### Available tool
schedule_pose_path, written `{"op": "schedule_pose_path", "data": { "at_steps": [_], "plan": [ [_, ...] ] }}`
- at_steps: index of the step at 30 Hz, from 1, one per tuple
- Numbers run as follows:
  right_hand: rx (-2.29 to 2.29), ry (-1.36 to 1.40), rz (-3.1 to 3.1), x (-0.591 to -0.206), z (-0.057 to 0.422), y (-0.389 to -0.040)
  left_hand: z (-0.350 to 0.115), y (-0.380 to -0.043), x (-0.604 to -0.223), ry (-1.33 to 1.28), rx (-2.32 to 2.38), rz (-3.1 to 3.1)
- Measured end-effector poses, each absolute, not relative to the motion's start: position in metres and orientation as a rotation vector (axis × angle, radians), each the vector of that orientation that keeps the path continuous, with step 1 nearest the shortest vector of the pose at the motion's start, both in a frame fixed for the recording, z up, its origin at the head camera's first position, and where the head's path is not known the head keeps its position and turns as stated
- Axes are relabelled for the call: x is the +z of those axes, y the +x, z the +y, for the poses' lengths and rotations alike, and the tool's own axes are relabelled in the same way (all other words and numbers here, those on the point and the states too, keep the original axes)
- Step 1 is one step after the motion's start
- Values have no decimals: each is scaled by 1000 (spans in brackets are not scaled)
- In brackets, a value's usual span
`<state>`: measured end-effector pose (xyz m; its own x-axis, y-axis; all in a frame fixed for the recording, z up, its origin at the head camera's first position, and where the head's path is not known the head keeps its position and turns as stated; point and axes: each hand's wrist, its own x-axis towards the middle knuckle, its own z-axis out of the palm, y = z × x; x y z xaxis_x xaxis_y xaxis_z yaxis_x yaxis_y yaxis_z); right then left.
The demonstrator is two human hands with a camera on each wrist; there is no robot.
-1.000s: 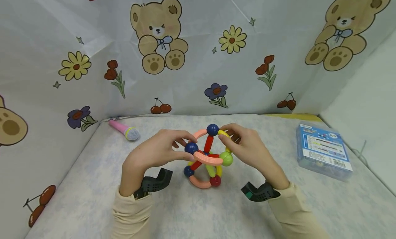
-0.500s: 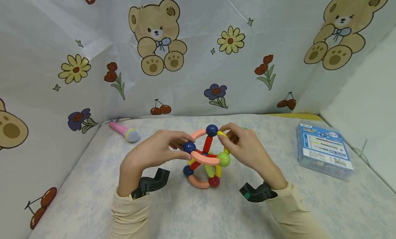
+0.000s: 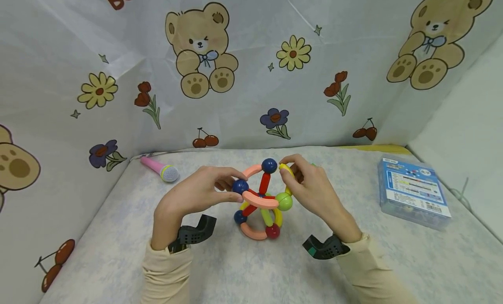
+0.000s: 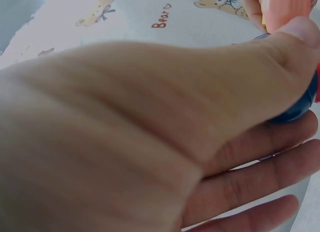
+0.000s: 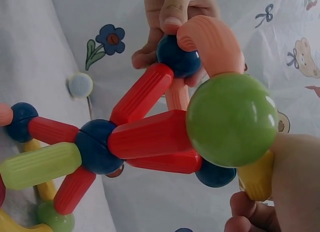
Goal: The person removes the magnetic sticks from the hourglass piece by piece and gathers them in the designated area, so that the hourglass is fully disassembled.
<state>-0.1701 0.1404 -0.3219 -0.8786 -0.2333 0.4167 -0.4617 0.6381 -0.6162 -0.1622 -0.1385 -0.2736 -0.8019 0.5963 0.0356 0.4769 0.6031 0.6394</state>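
A structure of coloured balls and magnetic building sticks point(image 3: 266, 184) stands on the table between both hands. My left hand point(image 3: 196, 186) pinches a dark blue ball point(image 3: 240, 186) at its left, thumb in front, beside a salmon curved stick point(image 3: 260, 201). In my right hand point(image 3: 314, 188), thumb and fingers grip a yellow curved stick point(image 5: 256, 178), whose lower end meets the light green ball point(image 5: 232, 119). A small gap separates its upper end from the top blue ball point(image 3: 269, 166). Red straight sticks point(image 5: 150, 134) meet at a central blue ball point(image 5: 97, 146).
A pink toy microphone point(image 3: 159, 169) lies at the back left. At the right is a clear plastic box with a blue label point(image 3: 414, 190). Something small and green point(image 3: 313, 164) peeks out behind the right hand. A bear-printed sheet point(image 3: 243, 68) hangs behind the table.
The yellow curved stick's upper end has come away from the top blue ball, with my right hand still gripping it. My left hand has stayed on its blue ball, and the structure shifted slightly left.
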Motion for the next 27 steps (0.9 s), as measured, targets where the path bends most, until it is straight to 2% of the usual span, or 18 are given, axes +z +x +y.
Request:
{"op": "schedule_pose_path", "data": {
  "at_steps": [17, 27],
  "plan": [
    [978, 574, -2421, -329, 138, -173, -138, -161, -273, 890, 951, 2659],
    [1037, 510, -2572, -331, 150, -179, -140, -162, -272, 879, 944, 2660]
  ]
}}
